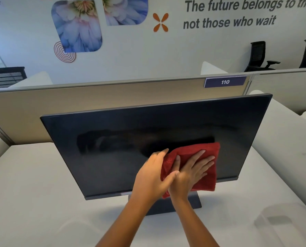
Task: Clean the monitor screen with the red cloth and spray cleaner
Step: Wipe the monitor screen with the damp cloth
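A dark monitor (113,157) stands on its base on a pale desk, its screen switched off and tilted back. A red cloth (205,177) lies flat against the screen's lower right part. My right hand (193,170) presses on the cloth with its fingers spread. My left hand (154,172) sits beside it at the cloth's left edge, with the thumb laid over the cloth and against my right hand. A darker wiped streak runs across the middle of the screen. No spray bottle shows clearly.
The pale desk (32,193) spreads around the monitor base (195,202). A beige partition (77,100) with a "110" label (225,82) stands right behind the monitor. A blurred translucent shape (277,223) sits at the desk's lower right. Black office chairs (259,56) stand beyond the partition.
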### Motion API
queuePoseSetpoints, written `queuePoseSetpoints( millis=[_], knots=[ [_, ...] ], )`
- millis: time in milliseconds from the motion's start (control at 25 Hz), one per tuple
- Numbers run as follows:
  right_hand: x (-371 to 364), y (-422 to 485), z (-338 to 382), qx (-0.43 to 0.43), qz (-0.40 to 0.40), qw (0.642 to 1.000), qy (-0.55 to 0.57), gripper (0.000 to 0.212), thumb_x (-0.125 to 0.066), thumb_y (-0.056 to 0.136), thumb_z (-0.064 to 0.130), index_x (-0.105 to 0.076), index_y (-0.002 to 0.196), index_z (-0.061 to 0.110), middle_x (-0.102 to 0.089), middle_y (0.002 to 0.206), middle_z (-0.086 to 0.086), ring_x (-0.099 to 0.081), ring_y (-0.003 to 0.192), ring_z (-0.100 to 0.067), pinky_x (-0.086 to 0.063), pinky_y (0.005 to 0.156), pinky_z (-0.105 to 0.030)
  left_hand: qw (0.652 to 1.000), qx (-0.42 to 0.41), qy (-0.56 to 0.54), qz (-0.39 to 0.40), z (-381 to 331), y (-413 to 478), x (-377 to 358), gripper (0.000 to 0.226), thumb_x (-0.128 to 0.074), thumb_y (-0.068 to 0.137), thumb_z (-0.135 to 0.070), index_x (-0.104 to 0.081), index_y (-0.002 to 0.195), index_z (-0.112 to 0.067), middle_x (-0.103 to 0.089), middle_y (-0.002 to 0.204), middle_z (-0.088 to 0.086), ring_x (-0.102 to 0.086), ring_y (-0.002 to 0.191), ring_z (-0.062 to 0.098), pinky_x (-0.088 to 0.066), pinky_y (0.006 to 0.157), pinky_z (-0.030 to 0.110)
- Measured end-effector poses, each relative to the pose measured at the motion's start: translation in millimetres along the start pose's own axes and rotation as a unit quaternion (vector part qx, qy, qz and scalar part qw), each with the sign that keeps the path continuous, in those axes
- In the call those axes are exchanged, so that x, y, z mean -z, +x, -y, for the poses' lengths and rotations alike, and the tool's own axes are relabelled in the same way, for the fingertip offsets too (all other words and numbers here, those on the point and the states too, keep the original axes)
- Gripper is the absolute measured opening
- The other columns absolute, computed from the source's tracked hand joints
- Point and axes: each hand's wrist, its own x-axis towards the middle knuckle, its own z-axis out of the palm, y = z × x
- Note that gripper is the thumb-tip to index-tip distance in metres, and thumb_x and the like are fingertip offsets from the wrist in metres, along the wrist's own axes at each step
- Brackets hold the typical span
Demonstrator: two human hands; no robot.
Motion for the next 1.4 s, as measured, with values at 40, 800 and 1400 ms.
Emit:
queuePoseSetpoints(
  millis=[40, 800, 1400],
  knots=[
    [1, -4, -2, 0.008, 0.01, 1.0, -0.018, 0.078, -0.02, 0.095, 0.061, -0.008, 0.149, 0.006, -0.006, 0.155, -0.029, -0.006, 0.142, -0.045, -0.021, 0.11, -0.065, 1.0, 0.013, -0.008, -0.005, 2, 1, -4, 0.065, -0.063, 0.081, -0.048, -0.038, 0.136, -0.026, -0.052, 0.133, -0.006, -0.051, 0.118, 0.012, -0.039, 0.095, 0.02],
    [126, -71, -65, 0.237, 0.383, 0.886, -0.113, 0.01, -0.073, 0.077, 0.032, -0.072, 0.084, 0.024, -0.072, 0.078, 0.006, -0.064, 0.072, -0.014, -0.046, 0.067, -0.023, 0.968, -0.127, -0.033, 0.213, 45, -86, 49, 0.017, -0.062, 0.083, -0.022, -0.068, 0.097, -0.029, -0.066, 0.09, -0.013, -0.052, 0.084, -0.003, -0.038, 0.075, 0.007],
    [187, -119, -127, 0.389, 0.285, 0.857, -0.181, 0.058, -0.093, 0.033, -0.003, -0.079, 0.086, 0.014, -0.076, 0.088, -0.003, -0.073, 0.08, -0.02, -0.059, 0.069, -0.034, 0.96, -0.138, -0.029, 0.24, 82, -188, -24, 0.036, -0.059, 0.086, -0.014, -0.059, 0.122, -0.014, -0.068, 0.114, -0.001, -0.063, 0.107, 0.017, -0.051, 0.092, 0.029]
  ],
)
